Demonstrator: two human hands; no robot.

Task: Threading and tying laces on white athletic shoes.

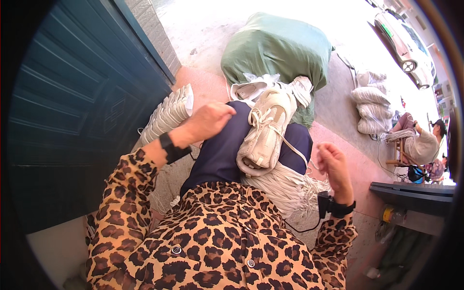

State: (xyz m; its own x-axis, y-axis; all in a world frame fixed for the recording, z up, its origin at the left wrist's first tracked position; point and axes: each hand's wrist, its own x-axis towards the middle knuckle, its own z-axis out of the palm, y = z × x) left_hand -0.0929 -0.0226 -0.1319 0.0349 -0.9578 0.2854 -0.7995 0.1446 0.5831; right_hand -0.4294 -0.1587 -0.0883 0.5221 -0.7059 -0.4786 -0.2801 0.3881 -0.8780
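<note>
A beige-white sneaker (263, 130) rests across my knees, its toe pointing away from me. Its shoelace (292, 147) is threaded through the upper, and a loose length trails right toward my right hand (333, 166). That hand is closed in a pinch, with the strand running up to its fingers. To the left of the shoe, my left hand (211, 122) is held above my knee with fingers pinched together; whatever is between them, if anything, is hidden. A thick bundle of white laces (290, 188) lies over my lap, under the shoe's heel.
Ahead stands a large green sack (280, 46) with more white shoes (251, 90) against it. A row of pale shoes (166, 113) is at left by a dark door (72, 116). Striped sacks (373, 104), a seated person (420, 140) and a parked car (406, 46) are at right.
</note>
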